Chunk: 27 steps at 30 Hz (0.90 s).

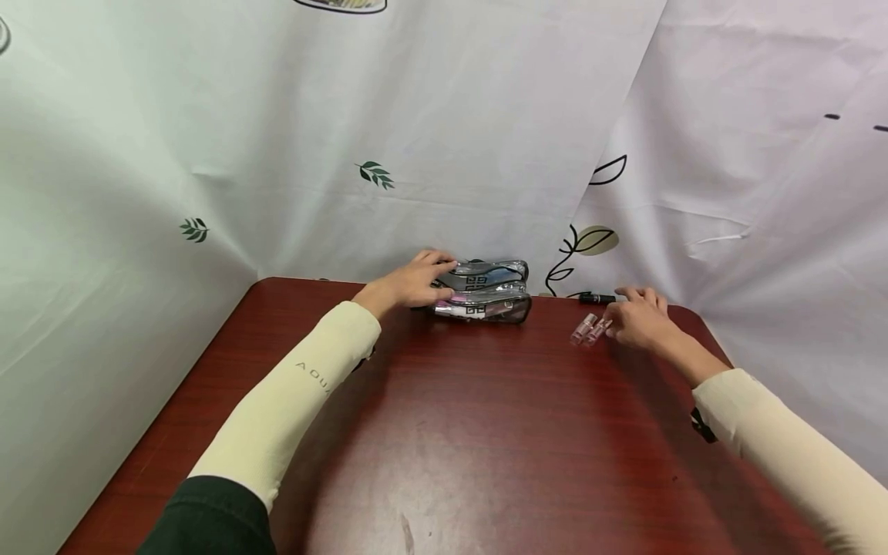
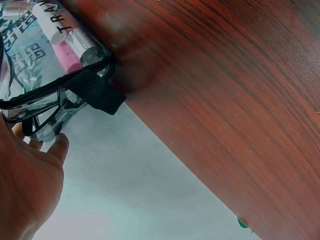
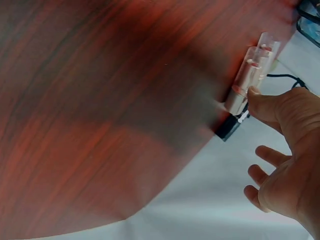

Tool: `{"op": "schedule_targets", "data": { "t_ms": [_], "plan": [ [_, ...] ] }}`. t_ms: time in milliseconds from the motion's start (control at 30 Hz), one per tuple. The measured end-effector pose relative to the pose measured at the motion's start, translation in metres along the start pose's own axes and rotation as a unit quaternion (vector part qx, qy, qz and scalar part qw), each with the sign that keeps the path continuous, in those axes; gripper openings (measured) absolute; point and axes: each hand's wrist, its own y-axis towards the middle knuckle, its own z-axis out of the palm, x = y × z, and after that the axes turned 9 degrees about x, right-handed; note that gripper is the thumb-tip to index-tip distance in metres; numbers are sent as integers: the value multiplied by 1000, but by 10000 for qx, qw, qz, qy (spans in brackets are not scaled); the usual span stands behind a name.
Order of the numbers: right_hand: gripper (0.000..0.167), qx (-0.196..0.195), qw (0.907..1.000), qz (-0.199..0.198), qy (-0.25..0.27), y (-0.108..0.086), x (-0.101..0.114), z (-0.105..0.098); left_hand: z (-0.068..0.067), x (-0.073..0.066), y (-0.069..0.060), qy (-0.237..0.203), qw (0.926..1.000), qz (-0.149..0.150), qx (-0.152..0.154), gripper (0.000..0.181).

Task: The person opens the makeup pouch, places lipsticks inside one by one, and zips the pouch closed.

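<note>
Two small clear tubes [image 1: 583, 329] are lying side by side right of centre in the head view on the reddish-brown bench [image 1: 451, 401], and the right hand [image 1: 641, 320] is resting its thumb against one of them, this grip's visible fingers standing apart beside a slim black stick [image 1: 597, 299]. Near the centre, the left hand [image 1: 415, 282] is holding the left end of a clear, black-trimmed pouch [image 1: 502, 311], its grip clamping thumb and fingers on it, while a pink tube [image 2: 67, 56] and a white tube [image 2: 48, 22] are showing inside at the upper left of the left wrist view.
</note>
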Motion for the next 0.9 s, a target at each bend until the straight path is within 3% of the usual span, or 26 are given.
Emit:
{"op": "schedule_targets", "data": {
  "t_ms": [667, 900],
  "plan": [
    [36, 94, 9999, 74, 80, 4, -4, 12, -3, -6, -3, -31, 10000, -36, 35, 85],
    [16, 154, 9999, 45, 39, 3, -5, 12, -9, -19, -15, -181, 9998, -67, 31, 84]
  ]
}}
